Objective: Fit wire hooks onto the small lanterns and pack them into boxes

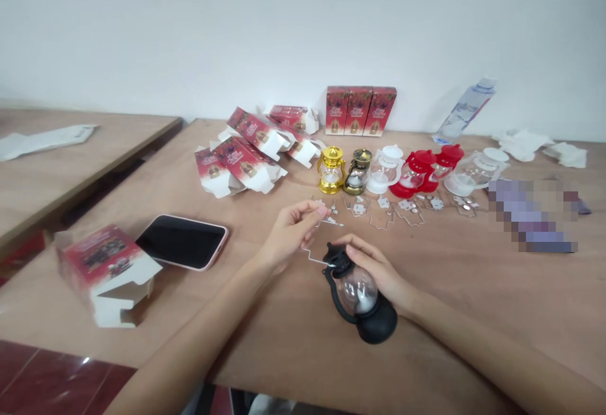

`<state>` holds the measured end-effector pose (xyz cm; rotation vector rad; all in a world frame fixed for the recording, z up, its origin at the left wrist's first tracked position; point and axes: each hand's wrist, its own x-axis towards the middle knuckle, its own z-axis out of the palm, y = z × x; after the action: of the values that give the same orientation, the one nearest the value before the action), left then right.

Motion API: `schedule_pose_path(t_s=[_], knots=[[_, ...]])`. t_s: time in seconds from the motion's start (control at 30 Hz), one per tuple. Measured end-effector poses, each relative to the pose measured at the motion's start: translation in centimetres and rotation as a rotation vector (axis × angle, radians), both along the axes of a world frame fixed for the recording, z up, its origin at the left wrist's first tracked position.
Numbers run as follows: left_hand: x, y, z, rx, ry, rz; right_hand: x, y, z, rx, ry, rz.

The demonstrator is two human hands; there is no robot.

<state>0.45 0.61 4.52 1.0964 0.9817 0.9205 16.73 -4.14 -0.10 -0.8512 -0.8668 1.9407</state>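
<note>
A small black lantern (360,295) with a clear globe lies tilted in my right hand (379,270), its base toward the front right. My right fingers wrap round its far side, close to the cap. The fingers of my left hand (296,228) pinch a thin bent wire handle (318,260), and one end of the wire meets the lantern's cap. Whether that end sits in a hole cannot be made out. Behind my hands stand a gold lantern (331,172), a bronze lantern (358,172), white lanterns (386,172) and red lanterns (413,175) in a row.
Bent wires and small parts (407,206) lie before the row. Opened red boxes (250,156) are heaped at back left, beside three upright boxes (360,112). Left are a phone (184,242) and an open box (106,263). A bottle (466,112) leans on the wall near crumpled tissue (525,143).
</note>
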Motion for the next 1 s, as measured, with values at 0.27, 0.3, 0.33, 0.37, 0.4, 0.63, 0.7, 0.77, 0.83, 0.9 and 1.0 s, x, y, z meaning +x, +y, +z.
schedule_pose_path(t_s=[0.27,0.3,0.33,0.37,0.4,0.63,0.7,0.77,0.83,0.9,1.0], knots=[[0.3,0.1,-1.1,0.009,0.061,-0.022,0.3,0.4,-0.9,0.003,-0.052,-0.091],[0.3,0.2,-1.2,0.02,0.074,-0.019,0.3,0.5,-1.0,0.005,-0.055,-0.099],[0.3,0.2,-1.3,0.028,0.087,-0.018,0.3,0.5,-1.1,0.004,-0.057,-0.105],[0.3,0.3,-1.4,0.036,0.099,-0.016,0.4,0.6,-1.1,0.001,-0.057,-0.106],[0.2,0.4,-1.5,0.041,0.109,-0.013,0.4,0.6,-1.2,-0.003,-0.055,-0.102],[0.2,0.5,-1.7,0.031,0.085,0.016,0.5,0.7,-1.1,0.011,-0.062,-0.097],[0.3,0.5,-1.5,0.023,0.071,0.018,0.5,0.6,-0.9,0.003,-0.07,-0.1],[0.3,0.4,-1.4,0.022,0.07,0.02,0.4,0.5,-0.7,-0.008,-0.067,-0.097],[0.4,0.4,-1.4,0.032,0.079,0.022,0.4,0.4,-0.6,-0.009,-0.057,-0.086],[0.3,0.4,-1.5,0.055,0.09,0.014,0.4,0.4,-0.6,-0.009,-0.044,-0.066],[0.3,0.4,-1.7,0.099,0.102,-0.015,0.4,0.4,-0.6,-0.021,-0.015,-0.029]])
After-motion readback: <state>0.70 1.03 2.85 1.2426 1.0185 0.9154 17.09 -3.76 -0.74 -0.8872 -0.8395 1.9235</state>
